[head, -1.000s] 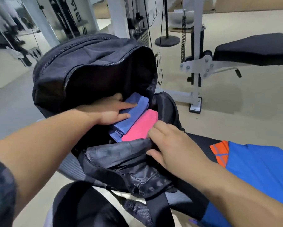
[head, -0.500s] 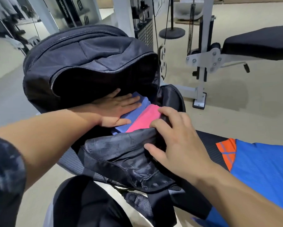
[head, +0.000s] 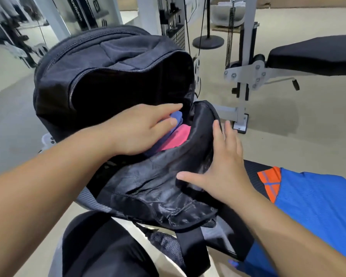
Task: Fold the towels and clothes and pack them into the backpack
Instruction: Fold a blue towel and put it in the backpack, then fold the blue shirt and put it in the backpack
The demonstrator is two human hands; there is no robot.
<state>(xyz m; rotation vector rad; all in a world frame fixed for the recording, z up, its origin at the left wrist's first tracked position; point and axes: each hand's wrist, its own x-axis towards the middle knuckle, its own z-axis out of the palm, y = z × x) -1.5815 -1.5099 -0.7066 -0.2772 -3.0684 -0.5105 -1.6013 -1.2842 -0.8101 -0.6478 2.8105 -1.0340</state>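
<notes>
A dark backpack (head: 112,62) lies open in front of me, its main compartment gaping. Inside it a folded blue towel (head: 177,118) and a folded pink towel (head: 178,136) lie side by side, mostly covered. My left hand (head: 142,128) rests flat on the blue towel at the mouth of the bag, fingers spread. My right hand (head: 226,168) is open, palm down on the bag's near flap (head: 148,188), holding nothing. A blue garment with an orange patch (head: 318,206) lies to the right on a black padded bench.
A gym bench with a black pad (head: 316,54) on a white metal frame (head: 242,84) stands at the back right. Weight machines and cables stand behind the backpack. My dark-clothed knee (head: 100,248) is at the bottom. Beige floor surrounds everything.
The towels have sunk deeper into the backpack. My right hand let go of the flap's edge, slid right and opened flat. My left hand spread over the blue towel.
</notes>
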